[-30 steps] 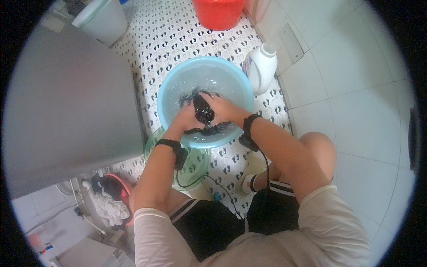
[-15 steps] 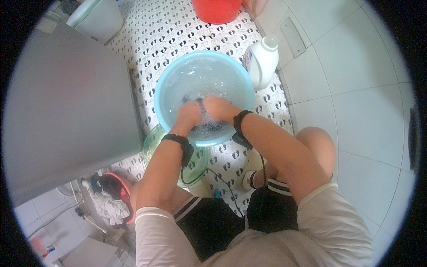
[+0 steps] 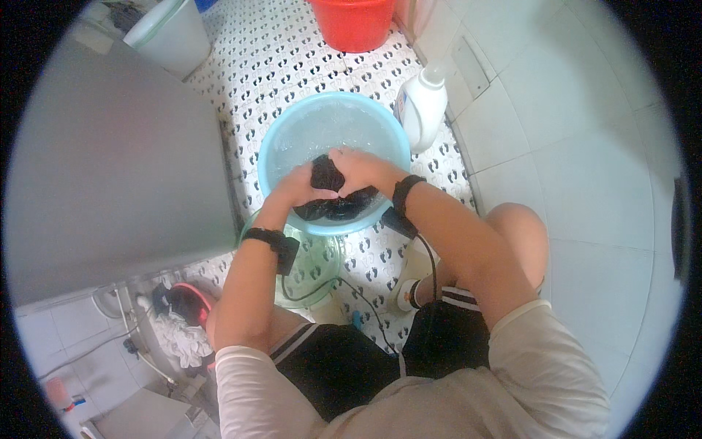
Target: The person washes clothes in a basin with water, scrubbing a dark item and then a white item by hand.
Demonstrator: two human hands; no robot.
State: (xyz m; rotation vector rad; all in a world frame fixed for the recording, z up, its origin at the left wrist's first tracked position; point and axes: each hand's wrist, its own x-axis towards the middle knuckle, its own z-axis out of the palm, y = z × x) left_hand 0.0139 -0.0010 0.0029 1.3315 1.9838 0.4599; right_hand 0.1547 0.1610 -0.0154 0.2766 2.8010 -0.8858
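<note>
A light blue basin [image 3: 400,139] of water stands on the floor in front of me. Wet black cloth [image 3: 327,173] is bunched up between my hands, its lower part spread in the water at the basin's near side. My left hand [image 3: 298,187] grips it from the left, the thumb pointing toward the other hand. From the right my right hand [image 3: 354,170] closes round the same bunch, fingers over its far side. Whether the cloth is one piece or more, and what garment it is, I cannot tell.
A white jug-shaped bottle [image 3: 424,110] stands right of the basin by the tiled wall. Farther off are a red bucket [image 3: 355,29] and a white bucket [image 3: 172,40]. A translucent green basin [image 3: 314,271] lies nearer me. White cloth [image 3: 179,336] hangs at lower left, beside a grey panel [image 3: 124,175].
Both hands have come up from the water with the black cloth bunched between them. Before, they were low in the bubbly water and the cloth was mostly submerged.
</note>
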